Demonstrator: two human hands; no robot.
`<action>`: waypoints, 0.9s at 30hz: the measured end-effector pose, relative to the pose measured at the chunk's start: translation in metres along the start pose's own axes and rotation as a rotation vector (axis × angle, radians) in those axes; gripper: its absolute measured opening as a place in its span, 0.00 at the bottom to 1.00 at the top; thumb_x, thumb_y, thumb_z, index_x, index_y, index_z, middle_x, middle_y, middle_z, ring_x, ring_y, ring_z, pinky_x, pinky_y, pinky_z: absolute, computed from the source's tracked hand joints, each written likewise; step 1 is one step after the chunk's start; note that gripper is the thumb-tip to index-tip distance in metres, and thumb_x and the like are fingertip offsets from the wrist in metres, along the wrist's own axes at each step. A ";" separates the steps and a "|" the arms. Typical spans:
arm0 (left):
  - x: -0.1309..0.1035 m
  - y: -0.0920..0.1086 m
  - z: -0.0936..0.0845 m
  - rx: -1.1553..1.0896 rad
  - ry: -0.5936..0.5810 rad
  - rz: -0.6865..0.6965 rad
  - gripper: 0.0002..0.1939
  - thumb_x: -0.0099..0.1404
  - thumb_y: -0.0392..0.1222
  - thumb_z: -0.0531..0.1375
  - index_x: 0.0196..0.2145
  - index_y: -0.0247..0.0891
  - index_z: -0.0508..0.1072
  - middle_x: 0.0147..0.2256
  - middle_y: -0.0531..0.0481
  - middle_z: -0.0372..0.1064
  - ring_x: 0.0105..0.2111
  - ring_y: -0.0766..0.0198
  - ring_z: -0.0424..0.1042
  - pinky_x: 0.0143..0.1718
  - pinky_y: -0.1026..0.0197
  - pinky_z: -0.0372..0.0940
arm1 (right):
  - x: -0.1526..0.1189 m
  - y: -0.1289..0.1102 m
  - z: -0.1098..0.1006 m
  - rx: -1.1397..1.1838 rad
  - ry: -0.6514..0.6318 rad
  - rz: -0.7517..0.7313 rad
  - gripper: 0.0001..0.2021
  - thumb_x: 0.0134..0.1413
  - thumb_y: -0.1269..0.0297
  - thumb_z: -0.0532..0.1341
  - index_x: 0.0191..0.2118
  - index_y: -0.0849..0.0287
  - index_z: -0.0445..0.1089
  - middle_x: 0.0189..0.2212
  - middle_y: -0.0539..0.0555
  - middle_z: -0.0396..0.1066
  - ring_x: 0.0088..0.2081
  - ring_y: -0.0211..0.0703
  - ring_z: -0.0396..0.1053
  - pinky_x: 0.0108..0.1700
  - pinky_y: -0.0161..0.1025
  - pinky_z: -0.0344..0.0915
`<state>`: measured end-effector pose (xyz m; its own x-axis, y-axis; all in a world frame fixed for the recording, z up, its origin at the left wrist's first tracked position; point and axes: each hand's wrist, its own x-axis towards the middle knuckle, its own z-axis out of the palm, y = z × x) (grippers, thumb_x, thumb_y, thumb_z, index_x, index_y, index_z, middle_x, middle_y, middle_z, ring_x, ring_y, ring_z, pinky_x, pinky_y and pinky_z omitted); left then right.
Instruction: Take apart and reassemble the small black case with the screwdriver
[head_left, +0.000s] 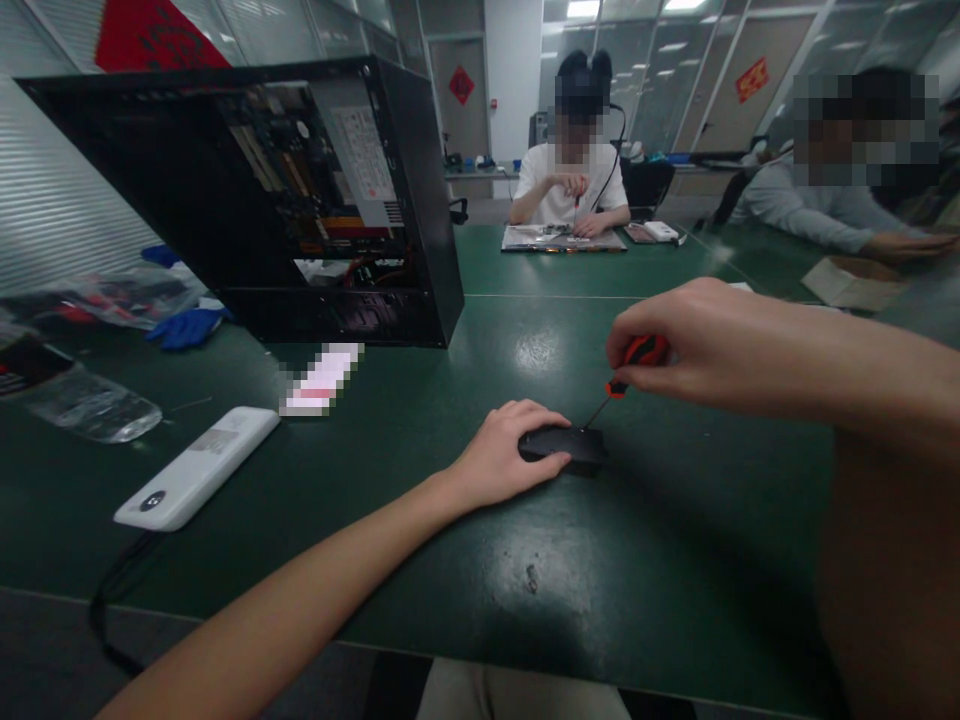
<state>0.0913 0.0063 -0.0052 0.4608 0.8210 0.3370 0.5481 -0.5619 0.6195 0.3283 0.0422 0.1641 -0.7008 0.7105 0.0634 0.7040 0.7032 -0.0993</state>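
My left hand (517, 450) grips a small black box-shaped part (581, 452) flat on the green table, thumb along its near side and fingers along the far side. In my right hand (675, 340), closed around the handle, is a red and black screwdriver (643, 352). Its thin shaft slants down to the left, and the tip meets the top of the black part near its right end. Whether a screw sits under the tip is too small to tell. The part's left end is partly covered by my left fingers.
An open black computer case (420, 200) stands at the back left. Left of me lie a white power bank (202, 470) with a black strap, a plastic bottle (82, 390) and blue gloves (187, 328). Across the table (420, 540), a person (570, 165) works on a flat panel; another sits right.
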 end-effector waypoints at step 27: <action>-0.002 -0.001 0.000 0.000 -0.011 -0.002 0.17 0.68 0.48 0.67 0.54 0.47 0.76 0.51 0.47 0.75 0.53 0.51 0.73 0.58 0.47 0.65 | 0.005 0.003 0.004 -0.016 -0.018 -0.020 0.08 0.58 0.65 0.63 0.36 0.57 0.80 0.30 0.54 0.79 0.29 0.44 0.74 0.31 0.38 0.63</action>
<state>0.0897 0.0051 -0.0061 0.4672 0.8209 0.3284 0.5487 -0.5605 0.6203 0.3267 0.0483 0.1604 -0.7169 0.6956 0.0474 0.6912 0.7179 -0.0825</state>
